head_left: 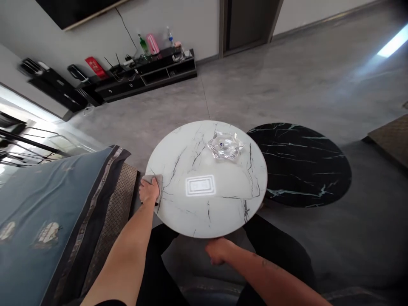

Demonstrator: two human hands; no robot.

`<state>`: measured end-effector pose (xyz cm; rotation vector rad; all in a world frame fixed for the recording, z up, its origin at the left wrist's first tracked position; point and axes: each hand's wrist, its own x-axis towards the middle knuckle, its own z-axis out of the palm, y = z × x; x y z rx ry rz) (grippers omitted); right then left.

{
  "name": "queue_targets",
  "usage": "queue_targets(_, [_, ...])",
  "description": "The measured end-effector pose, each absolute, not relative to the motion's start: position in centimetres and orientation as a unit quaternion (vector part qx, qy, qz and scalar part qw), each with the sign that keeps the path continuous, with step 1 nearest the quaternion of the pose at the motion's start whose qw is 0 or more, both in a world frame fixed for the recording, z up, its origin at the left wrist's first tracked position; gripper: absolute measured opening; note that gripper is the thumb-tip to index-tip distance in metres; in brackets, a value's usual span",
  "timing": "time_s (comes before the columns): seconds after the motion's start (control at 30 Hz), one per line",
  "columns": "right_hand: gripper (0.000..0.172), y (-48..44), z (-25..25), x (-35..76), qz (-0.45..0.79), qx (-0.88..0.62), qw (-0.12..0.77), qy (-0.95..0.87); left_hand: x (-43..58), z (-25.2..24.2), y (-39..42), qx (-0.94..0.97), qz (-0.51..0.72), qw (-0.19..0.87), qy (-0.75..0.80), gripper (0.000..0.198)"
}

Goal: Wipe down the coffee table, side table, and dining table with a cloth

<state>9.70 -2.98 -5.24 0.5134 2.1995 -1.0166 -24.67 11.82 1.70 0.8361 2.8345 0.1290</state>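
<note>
- Cover, blue with dark banded border (pixel 47 204), at far left, pale embroidered motifs on it, no readable writing
- Woven brown panel (pixel 114 204) just beside cover
- Low black cabinet (pixel 127 85) along far wall; red box (pixel 95 67) at its left part, writing too small to read
- Green bottle (pixel 143 43), pink bottle (pixel 153 43), clear bottle (pixel 170 36) on cabinet; labels and brands unreadable
- Left hand (pixel 149 190) flat and pressing on grey cloth (pixel 159 191), at left edge of white marble tabletop (pixel 191 212)
- Tabletop between both hands, dark veining, pale rectangular glare, no streaks or wet patches visible
- Right hand (pixel 218 250) narrow, curled at near rim; contact with rim unclear, grip impossible to tell
- Star-shaped glass dish (pixel 225 145) on far part of tabletop, untouched by either hand
- Black marble round tabletop (pixel 299 165) at right, partly beneath white one's edge, bare of objects in view
</note>
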Motion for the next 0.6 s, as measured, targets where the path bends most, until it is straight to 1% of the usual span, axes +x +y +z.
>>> queue_targets(0.1, [0.058, -3.7, -3.5, 11.2, -0.395, 0.229, 0.267, 0.849, -21.4, 1.7, 6.9, 0.253, 0.083, 0.105, 0.958, 0.094])
queue_targets(0.17, [0.065, -5.2, -2.8, 12.3, -0.401, 0.242, 0.251, 0.847, -18.9, 1.7, 3.8, 0.232, 0.111, 0.12, 0.959, 0.095])
queue_targets(0.3, [0.07, -9.2, -2.0, 14.8, -0.41, 0.263, 0.261, 0.834, -13.2, 1.5, -1.4, 0.194, 0.169, 0.156, 0.954, 0.097])
queue_targets(0.4, [0.072, -11.9, -1.4, 17.3, -0.425, 0.284, 0.25, 0.822, -8.9, 1.2, -4.0, 0.175, 0.27, 0.202, 0.925, 0.1])
queue_targets(0.5, [0.073, -13.6, -0.2, 20.0, -0.441, 0.316, 0.216, 0.812, -4.7, 1.1, -6.3, 0.196, 0.349, 0.268, 0.876, 0.093])
queue_targets(0.57, [0.073, -14.3, 1.1, 22.0, -0.457, 0.337, 0.17, 0.805, -2.0, 1.3, -8.1, 0.243, 0.348, 0.331, 0.843, 0.089])
queue_targets(0.6, [0.073, -14.6, 1.9, 23.0, -0.473, 0.351, 0.133, 0.797, -0.7, 1.5, -9.1, 0.263, 0.343, 0.377, 0.819, 0.09])
